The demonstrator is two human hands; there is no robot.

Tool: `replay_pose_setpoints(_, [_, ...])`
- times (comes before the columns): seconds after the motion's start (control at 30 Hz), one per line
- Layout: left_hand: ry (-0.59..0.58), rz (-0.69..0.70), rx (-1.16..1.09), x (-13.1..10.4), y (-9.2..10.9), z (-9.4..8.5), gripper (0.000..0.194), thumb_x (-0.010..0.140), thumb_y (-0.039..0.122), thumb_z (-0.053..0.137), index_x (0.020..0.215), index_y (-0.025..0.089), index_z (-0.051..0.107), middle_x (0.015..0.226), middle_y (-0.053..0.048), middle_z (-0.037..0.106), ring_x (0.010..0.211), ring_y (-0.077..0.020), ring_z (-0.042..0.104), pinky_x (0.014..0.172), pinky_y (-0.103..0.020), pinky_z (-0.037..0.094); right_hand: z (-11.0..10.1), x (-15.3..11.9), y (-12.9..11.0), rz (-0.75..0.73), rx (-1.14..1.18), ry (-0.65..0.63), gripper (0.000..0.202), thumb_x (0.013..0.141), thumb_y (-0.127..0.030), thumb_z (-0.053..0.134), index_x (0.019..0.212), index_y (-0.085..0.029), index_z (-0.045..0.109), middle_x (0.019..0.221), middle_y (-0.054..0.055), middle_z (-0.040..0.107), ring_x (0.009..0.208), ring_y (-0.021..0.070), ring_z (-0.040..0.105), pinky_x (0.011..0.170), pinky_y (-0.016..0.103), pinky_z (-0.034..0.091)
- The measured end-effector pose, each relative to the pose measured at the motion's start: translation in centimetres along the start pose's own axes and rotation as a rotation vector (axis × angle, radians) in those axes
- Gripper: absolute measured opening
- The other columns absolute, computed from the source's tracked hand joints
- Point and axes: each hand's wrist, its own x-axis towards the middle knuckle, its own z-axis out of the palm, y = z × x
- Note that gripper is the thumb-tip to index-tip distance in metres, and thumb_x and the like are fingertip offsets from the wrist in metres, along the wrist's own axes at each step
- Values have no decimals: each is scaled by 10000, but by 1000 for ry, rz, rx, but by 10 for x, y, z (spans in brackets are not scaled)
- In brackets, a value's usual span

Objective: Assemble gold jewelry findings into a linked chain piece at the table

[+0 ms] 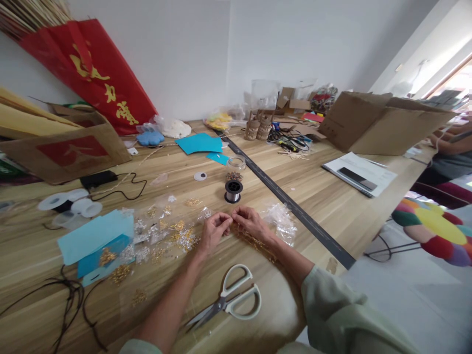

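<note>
My left hand (216,229) and my right hand (251,223) meet over the table, each with thumb and fingers pinched together. Whatever they pinch is too small to make out. A thin gold-coloured chain (254,241) runs beneath my right hand and along the forearm. Just beyond my fingers stands a black spool of fine wire (233,191), with a clear jar of small beads (235,169) behind it. To the left of my left hand lie loose gold and silver findings (184,237). Scissors with pale handles (224,300) rest, blades parted, between my forearms.
A crumpled clear plastic bag (280,221) lies right of my hands, beside a long dark ruler-like strip (287,196). Blue card sheets (96,236), white spools (70,202) and black cord (70,295) are at left. A cardboard box (368,123) stands at back right; a person sits beyond.
</note>
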Motion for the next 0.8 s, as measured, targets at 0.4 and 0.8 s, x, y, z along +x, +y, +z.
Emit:
replay_pose_setpoints(0.4, [-92,-24,-89,0,4,-3,241,694,362,677,730,136,604,570,21,567,500,-75,502,483,-184,392,-1,0,-1,-20,56,-53,300,789,-447,562,751,-152,527,586,-36,495,480,70,395,452,193,299])
replay_pose_setpoints(0.8, [-127,-52,-126,1,3,-7,210,719,339,663,732,147,579,600,18,595,507,-78,526,491,-190,393,-2,-1,0,-90,7,-77,271,819,-416,536,744,-156,509,582,-42,466,503,77,393,474,201,302])
